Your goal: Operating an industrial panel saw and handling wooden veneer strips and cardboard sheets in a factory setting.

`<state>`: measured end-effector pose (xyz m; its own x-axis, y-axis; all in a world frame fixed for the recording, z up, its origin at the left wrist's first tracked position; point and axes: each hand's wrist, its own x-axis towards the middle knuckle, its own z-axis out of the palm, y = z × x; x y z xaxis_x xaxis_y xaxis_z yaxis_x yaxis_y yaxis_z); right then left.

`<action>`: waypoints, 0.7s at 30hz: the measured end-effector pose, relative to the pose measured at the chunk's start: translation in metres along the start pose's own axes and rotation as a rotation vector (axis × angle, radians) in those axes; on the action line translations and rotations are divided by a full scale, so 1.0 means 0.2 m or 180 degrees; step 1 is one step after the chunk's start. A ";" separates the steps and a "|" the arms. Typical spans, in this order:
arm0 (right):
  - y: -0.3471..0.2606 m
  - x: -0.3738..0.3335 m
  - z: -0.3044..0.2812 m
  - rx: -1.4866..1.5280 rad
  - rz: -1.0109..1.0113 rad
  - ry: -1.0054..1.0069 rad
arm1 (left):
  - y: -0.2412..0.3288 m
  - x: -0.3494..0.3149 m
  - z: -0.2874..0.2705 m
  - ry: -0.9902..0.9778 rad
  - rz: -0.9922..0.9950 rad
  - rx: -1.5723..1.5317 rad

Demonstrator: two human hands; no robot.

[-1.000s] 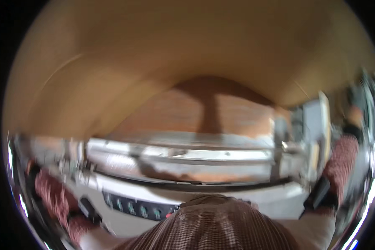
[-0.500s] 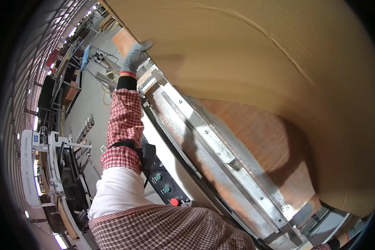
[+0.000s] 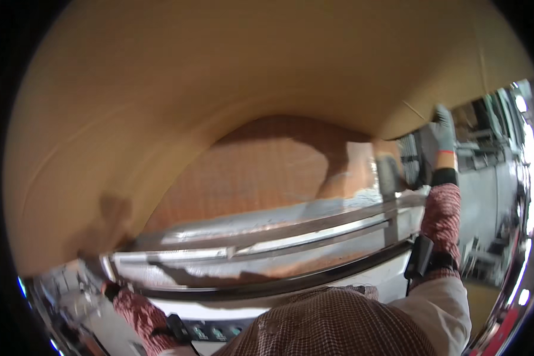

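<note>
A large brown cardboard sheet (image 3: 267,71) bows upward across the far side of the view, its near edge arched. My right hand (image 3: 442,129), in a grey glove, grips the sheet's edge at the right. At the lower left, my left hand (image 3: 94,272) is on the opposite end of the same edge, partly shadowed and blurred, its fingers closed around it. Beneath the arch lies a machine bed with a worn reddish-brown board (image 3: 249,172). A metal bar (image 3: 267,243) runs across the bed's near side, below the raised edge.
Close to my body is the machine's white front, with a dark control panel (image 3: 213,330) carrying green buttons at the lower left. A black rail (image 3: 267,289) borders the bed. Grey floor (image 3: 486,190) and metal frames show at the right; more equipment stands at the left.
The view has swung to the right, so the machine bed now lies crosswise. My right hand has come into fuller view at the sheet's edge, and the sheet now arches over the bed.
</note>
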<state>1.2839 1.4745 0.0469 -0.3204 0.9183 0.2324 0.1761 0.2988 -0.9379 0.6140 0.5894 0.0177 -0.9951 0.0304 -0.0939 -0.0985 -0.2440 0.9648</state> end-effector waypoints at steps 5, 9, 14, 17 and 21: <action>0.21 -0.03 -0.07 0.2140 0.0694 -0.0243 | -0.17 -0.16 0.45 0.0536 -0.0085 0.0051; 0.16 -0.04 0.16 0.2563 0.0398 -0.0526 | -0.15 0.07 0.19 0.0443 0.0251 0.0078; 0.13 0.01 0.26 0.2052 0.0117 0.0119 | -0.26 0.26 0.02 0.0304 0.1268 0.2117; -0.09 -0.05 0.36 0.1556 0.0663 0.0438 | -0.12 0.39 0.05 0.0509 0.1727 0.2876; -0.31 -0.03 0.30 0.0702 0.0631 0.0511 | 0.10 0.60 0.21 0.0426 0.1808 0.3003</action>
<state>1.2189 1.4348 0.0885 -0.1462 0.9874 0.0610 0.0091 0.0630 -0.9980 0.4938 0.6285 0.0363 -0.8923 0.0293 0.4505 0.3599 0.6485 0.6708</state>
